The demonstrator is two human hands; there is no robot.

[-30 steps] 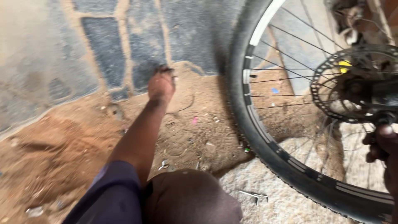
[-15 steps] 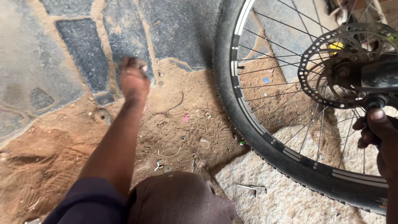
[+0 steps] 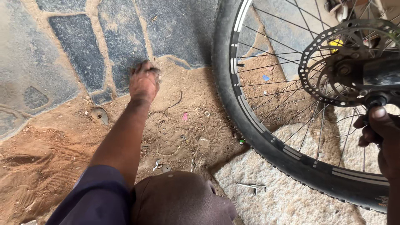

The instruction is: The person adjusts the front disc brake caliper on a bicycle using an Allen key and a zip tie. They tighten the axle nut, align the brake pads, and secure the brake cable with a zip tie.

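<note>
**While one hand searches the dirt, the wheel hangs on the other**

While our left hand [image 3: 143, 83] reaches far out to the ground, we see its fingers curled down onto the edge of a dark paving stone [image 3: 77, 54], where the sand begins. It seems to pinch something small and dark there, but the fingers cover it, so we cannot tell what it is or if it is really gripped.

Our right hand [image 3: 381, 133] is at the far right, fingers bent around a part just under the hub of the bicycle wheel [image 3: 250, 121], beside the perforated brake disc [image 3: 329, 62]. The tyre stands on the sandy ground between the two hands.

We judge that some things can go wrong here. A small piece can slip from the left fingers and get lost in the loose sand, which is full of small scraps. Because the body leans left, the right hand may pull on the wheel and turn it, and then its fingers are close to the spokes and the disc edge. The bent metal tool [image 3: 252, 187] lies on the pale stone near our knee [image 3: 179, 200], and we can easily kneel on it.
</note>
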